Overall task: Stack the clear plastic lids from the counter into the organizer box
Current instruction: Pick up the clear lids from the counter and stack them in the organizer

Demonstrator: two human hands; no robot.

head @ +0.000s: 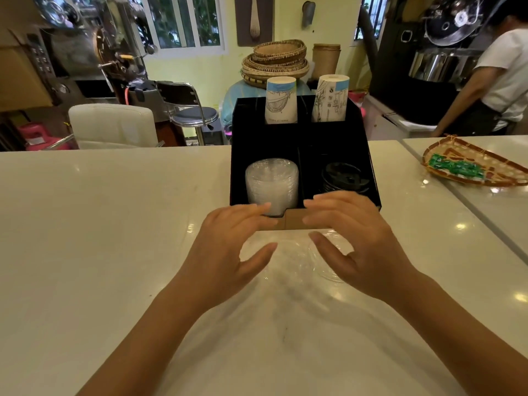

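A: Look first at the fingers [328,200] of the right hand [354,238]. They are spread apart and curved, with the thumb low and the other tips up near the front edge of the box [371,178]. They clamp nothing that I can see.

B: And the left hand [228,241]?

A: The same, like a mirror. Its fingers are apart, the thumb points inward, and the tips are close to the cardboard piece [294,220] at the box front. Whether they touch it I cannot tell.

B: Where are the lids?

A: Between the two thumbs and below the palms, some loose lids [297,261] lie flat on the surface [114,224]. They are clear, so the edges are faint; I cannot count them. I think both hands are cupped on the two sides to gather them together.

B: And beyond the fingertips?

A: Just past the left fingertips a stack of lids [271,184] stands already in the near left compartment. This is probably where the loose ones should go. Past the right fingertips, the near right compartment holds black lids [343,175]. Farther back two sleeves of cups [281,100] stand upright in the rear compartments.

B: Any risk?

A: Clear thin lids are slippery, I think; they may slide apart when squeezed.
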